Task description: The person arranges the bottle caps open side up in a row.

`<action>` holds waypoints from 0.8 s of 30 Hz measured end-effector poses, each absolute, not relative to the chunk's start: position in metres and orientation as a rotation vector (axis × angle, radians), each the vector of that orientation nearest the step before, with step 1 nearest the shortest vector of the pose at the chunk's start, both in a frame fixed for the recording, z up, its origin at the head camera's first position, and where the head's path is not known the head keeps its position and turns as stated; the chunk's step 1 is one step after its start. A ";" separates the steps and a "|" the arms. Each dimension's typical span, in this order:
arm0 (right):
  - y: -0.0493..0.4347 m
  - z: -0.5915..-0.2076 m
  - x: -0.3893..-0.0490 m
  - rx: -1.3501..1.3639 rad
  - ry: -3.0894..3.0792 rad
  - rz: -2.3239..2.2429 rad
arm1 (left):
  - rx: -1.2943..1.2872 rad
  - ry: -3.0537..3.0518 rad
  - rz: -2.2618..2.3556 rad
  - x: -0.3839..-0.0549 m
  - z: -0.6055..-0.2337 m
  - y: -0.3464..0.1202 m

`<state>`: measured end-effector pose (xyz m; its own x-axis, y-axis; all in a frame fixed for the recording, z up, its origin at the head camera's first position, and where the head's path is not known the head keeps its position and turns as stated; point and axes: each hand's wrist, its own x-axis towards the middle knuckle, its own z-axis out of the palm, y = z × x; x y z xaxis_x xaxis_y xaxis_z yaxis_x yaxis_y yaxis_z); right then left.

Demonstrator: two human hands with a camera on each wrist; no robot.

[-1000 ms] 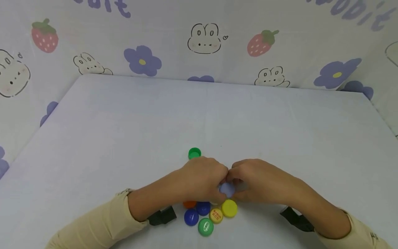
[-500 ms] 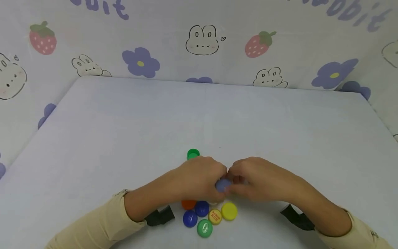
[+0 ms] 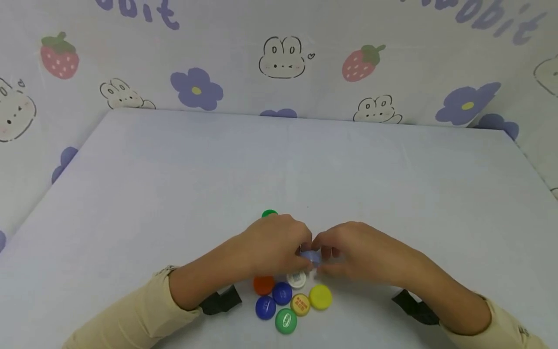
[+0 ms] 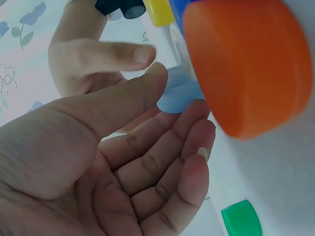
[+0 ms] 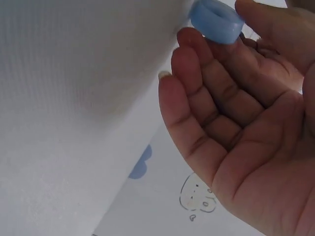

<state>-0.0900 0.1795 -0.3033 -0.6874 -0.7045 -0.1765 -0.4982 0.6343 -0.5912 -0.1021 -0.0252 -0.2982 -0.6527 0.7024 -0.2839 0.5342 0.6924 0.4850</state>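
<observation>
A light blue bottle cap [image 3: 310, 257] is held up between both hands, close above the table. My left hand [image 3: 273, 245] pinches it between thumb and fingertips; in the left wrist view the cap's side shows past the thumb. My right hand [image 3: 364, 252] meets it from the other side, with its thumb at the cap's edge and its fingers curled. Hollow side showing, the cap [image 5: 216, 22] appears at the top of the right wrist view. Just below the hands lie a white cap [image 3: 296, 280] and an orange cap [image 3: 263, 285].
Nearer the body lie two dark blue caps [image 3: 282, 293], a yellow cap with red print [image 3: 301, 304], a plain yellow cap [image 3: 320, 297] and a green cap [image 3: 286, 321]. Another green cap [image 3: 270, 213] is partly hidden behind the left hand. The white table [image 3: 196, 165] meets a printed cloth backdrop.
Both hands have shifted slightly left with the light blue cap, which has turned from its flat face toward its side. The white cap has come into fuller view; the far green cap is more covered.
</observation>
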 end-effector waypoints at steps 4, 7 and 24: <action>0.176 -0.306 -0.088 -0.994 2.527 -0.711 | 0.916 2.457 0.505 -0.102 -0.296 -0.027; 0.175 -0.307 -0.088 -0.995 2.544 -0.747 | 0.909 2.461 0.511 -0.103 -0.296 -0.027; 0.176 -0.312 -0.094 -0.964 2.582 -1.016 | 0.851 2.537 0.561 -0.103 -0.292 -0.032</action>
<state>-0.0939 0.1758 -0.3116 -0.7660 -0.6411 0.0468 -0.5010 0.5499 -0.6682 -0.1030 -0.0317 -0.2923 -0.7323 0.6353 -0.2453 0.4725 0.7334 0.4888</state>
